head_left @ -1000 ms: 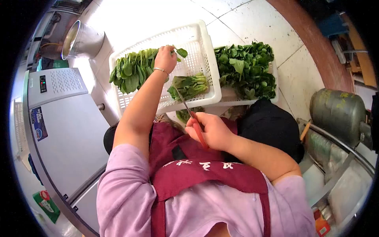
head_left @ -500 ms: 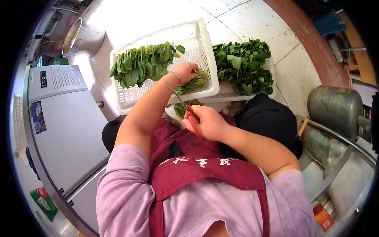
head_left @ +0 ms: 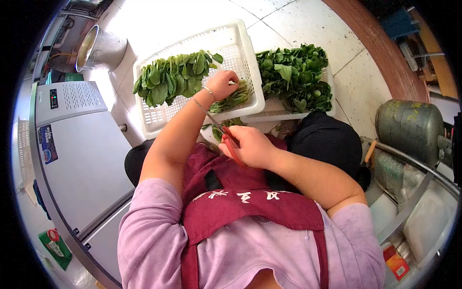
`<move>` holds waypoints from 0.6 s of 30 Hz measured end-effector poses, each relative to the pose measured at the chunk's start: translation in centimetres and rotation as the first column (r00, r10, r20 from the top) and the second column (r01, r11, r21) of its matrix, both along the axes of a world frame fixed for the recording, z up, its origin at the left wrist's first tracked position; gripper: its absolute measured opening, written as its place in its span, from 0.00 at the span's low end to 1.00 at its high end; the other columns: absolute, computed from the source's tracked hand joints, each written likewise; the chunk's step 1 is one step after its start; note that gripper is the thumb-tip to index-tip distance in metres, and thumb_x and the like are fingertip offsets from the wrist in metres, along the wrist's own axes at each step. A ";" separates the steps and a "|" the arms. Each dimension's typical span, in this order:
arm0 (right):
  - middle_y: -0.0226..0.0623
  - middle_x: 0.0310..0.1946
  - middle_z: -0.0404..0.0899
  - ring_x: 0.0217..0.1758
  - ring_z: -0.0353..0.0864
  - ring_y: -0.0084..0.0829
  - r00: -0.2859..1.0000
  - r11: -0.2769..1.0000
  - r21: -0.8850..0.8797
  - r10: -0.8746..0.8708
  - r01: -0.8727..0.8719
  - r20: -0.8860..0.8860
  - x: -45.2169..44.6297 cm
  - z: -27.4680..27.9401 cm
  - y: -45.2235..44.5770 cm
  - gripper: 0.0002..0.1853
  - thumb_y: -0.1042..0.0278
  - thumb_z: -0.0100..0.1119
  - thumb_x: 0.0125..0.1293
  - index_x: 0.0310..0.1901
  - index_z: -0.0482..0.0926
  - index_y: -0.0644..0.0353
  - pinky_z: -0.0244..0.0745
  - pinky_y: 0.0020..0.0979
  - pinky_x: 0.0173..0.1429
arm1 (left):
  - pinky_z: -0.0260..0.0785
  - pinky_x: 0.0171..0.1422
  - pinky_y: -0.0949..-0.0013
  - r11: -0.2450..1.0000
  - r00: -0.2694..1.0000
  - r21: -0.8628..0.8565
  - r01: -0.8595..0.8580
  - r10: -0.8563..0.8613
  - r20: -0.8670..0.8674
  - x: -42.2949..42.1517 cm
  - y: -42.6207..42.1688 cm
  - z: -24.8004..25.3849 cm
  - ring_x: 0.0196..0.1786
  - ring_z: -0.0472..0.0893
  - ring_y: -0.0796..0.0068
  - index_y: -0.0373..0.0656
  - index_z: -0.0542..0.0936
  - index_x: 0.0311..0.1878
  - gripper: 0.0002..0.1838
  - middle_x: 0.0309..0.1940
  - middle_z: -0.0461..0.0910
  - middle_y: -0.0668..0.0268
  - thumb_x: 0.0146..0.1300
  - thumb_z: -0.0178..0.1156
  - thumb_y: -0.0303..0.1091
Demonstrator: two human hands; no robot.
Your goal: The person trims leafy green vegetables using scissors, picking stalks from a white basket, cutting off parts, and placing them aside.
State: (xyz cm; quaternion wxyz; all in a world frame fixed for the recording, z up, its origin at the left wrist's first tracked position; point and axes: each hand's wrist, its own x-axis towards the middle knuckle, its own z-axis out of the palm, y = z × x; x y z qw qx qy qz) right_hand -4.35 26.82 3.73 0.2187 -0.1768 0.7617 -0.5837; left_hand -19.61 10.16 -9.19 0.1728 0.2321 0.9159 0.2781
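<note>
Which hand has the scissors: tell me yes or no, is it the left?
No, the right hand holds the red-handled scissors, while the left hand is at the small bunch of greens.

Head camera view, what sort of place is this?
It looks like a food preparation area, possibly a restaurant's kitchen or back room. The signs are the loose leafy greens in a basket by the person's hands, the large metal pot, and what seems a gas cylinder.
</note>
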 end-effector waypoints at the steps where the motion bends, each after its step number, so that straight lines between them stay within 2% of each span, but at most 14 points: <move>1: 0.48 0.28 0.77 0.33 0.78 0.48 1.000 1.000 -0.011 -0.017 0.017 -0.002 0.1 -0.1 0.0 0.14 0.58 0.61 0.57 0.34 0.75 0.62 0.72 0.39 0.38 | 0.69 0.49 0.65 1.000 1.000 -0.001 0.000 0.000 0.000 0.1 -0.2 1.0 0.41 0.77 0.63 0.39 0.77 0.36 0.09 0.34 0.77 0.59 0.54 0.62 0.33; 3: 0.48 0.27 0.77 0.31 0.77 0.48 1.000 0.999 -0.027 -0.030 0.030 -0.005 0.1 0.1 -0.1 0.13 0.60 0.61 0.57 0.34 0.75 0.62 0.71 0.38 0.37 | 0.69 0.46 0.71 0.920 0.923 0.229 -0.319 0.246 0.296 0.4 -1.0 2.5 0.37 0.76 0.73 0.38 0.75 0.37 0.09 0.32 0.77 0.64 0.58 0.61 0.33; 4: 0.48 0.28 0.77 0.31 0.77 0.47 1.000 1.000 0.008 -0.012 0.012 0.015 0.0 0.4 -0.1 0.13 0.60 0.61 0.57 0.34 0.75 0.63 0.71 0.37 0.37 | 0.68 0.45 0.75 0.887 0.933 0.333 -0.321 0.236 0.271 0.1 -2.2 1.6 0.35 0.73 0.79 0.38 0.73 0.40 0.08 0.31 0.76 0.69 0.62 0.59 0.32; 7: 0.48 0.29 0.78 0.33 0.78 0.49 0.999 0.998 0.056 0.014 -0.016 0.036 -0.1 0.4 0.0 0.15 0.58 0.61 0.57 0.35 0.75 0.62 0.72 0.40 0.38 | 0.69 0.48 0.76 0.646 0.847 0.573 -0.505 0.245 0.471 0.5 -3.9 4.1 0.42 0.77 0.77 0.38 0.72 0.44 0.07 0.38 0.80 0.64 0.66 0.54 0.30; 8: 0.49 0.30 0.78 0.35 0.78 0.51 0.999 0.997 0.074 0.016 -0.019 0.039 -0.2 0.4 0.0 0.16 0.55 0.60 0.58 0.36 0.76 0.61 0.72 0.42 0.39 | 0.69 0.51 0.75 0.574 0.795 0.575 -0.584 0.262 0.546 1.0 -4.2 5.7 0.41 0.78 0.78 0.35 0.71 0.44 0.09 0.40 0.80 0.62 0.65 0.54 0.29; 9: 0.49 0.30 0.78 0.35 0.78 0.51 0.999 0.997 0.071 0.026 -0.028 0.035 -0.2 0.2 -0.1 0.16 0.55 0.60 0.58 0.36 0.76 0.61 0.72 0.42 0.39 | 0.70 0.53 0.74 0.565 0.759 0.541 -0.622 0.269 0.593 1.1 -5.0 6.6 0.44 0.78 0.75 0.35 0.71 0.46 0.10 0.41 0.79 0.60 0.66 0.52 0.29; 11: 0.49 0.28 0.78 0.33 0.78 0.50 0.997 0.998 0.004 -0.063 0.063 0.047 -0.4 -0.5 -0.2 0.15 0.56 0.60 0.58 0.35 0.76 0.62 0.72 0.41 0.37 | 0.71 0.51 0.72 0.351 0.708 0.635 -0.689 0.137 0.693 2.5 -5.5 8.0 0.43 0.78 0.74 0.34 0.70 0.51 0.13 0.40 0.79 0.60 0.67 0.51 0.30; 12: 0.50 0.26 0.77 0.31 0.78 0.48 0.992 0.995 -0.040 -0.082 0.086 0.091 -0.7 0.4 -0.1 0.15 0.58 0.60 0.59 0.34 0.75 0.64 0.72 0.38 0.36 | 0.71 0.51 0.72 0.346 0.708 0.635 -0.691 0.145 0.691 3.2 -5.7 8.6 0.43 0.78 0.74 0.34 0.70 0.51 0.13 0.40 0.79 0.60 0.67 0.51 0.30; 13: 0.29 0.22 0.75 0.26 0.72 0.19 0.988 0.996 -0.005 -0.083 0.084 0.130 -1.0 0.2 0.0 0.09 0.65 0.60 0.60 0.35 0.76 0.62 0.70 0.25 0.33 | 0.72 0.49 0.71 0.291 0.695 0.656 -0.697 0.049 0.717 3.9 -6.0 9.1 0.42 0.78 0.73 0.34 0.70 0.53 0.14 0.40 0.79 0.60 0.67 0.51 0.29; 15: 0.44 0.25 0.78 0.28 0.77 0.33 0.967 0.991 -0.038 -0.113 0.125 0.228 -1.3 -0.2 0.0 0.17 0.56 0.60 0.60 0.36 0.77 0.65 0.71 0.34 0.36 | 0.73 0.46 0.69 0.201 0.664 0.668 -0.716 -0.097 0.741 5.5 -6.0 10.6 0.41 0.78 0.70 0.35 0.69 0.56 0.16 0.39 0.78 0.59 0.66 0.50 0.28; 17: 0.42 0.25 0.78 0.28 0.76 0.31 0.959 0.990 -0.034 -0.124 0.137 0.255 -1.6 -0.8 -0.1 0.18 0.54 0.60 0.61 0.36 0.77 0.65 0.71 0.33 0.36 | 0.73 0.46 0.69 0.177 0.646 0.663 -0.727 -0.151 0.748 6.9 -6.1 11.3 0.41 0.78 0.69 0.35 0.69 0.56 0.16 0.39 0.78 0.59 0.66 0.50 0.27; 18: 0.39 0.26 0.78 0.28 0.75 0.28 0.948 0.987 -0.027 -0.143 0.157 0.284 -1.6 -1.1 -0.2 0.19 0.53 0.59 0.62 0.37 0.77 0.66 0.71 0.33 0.37 | 0.72 0.45 0.69 0.180 0.610 0.620 -0.764 -0.111 0.785 7.7 -6.2 11.5 0.40 0.78 0.70 0.35 0.70 0.57 0.16 0.38 0.78 0.61 0.66 0.49 0.28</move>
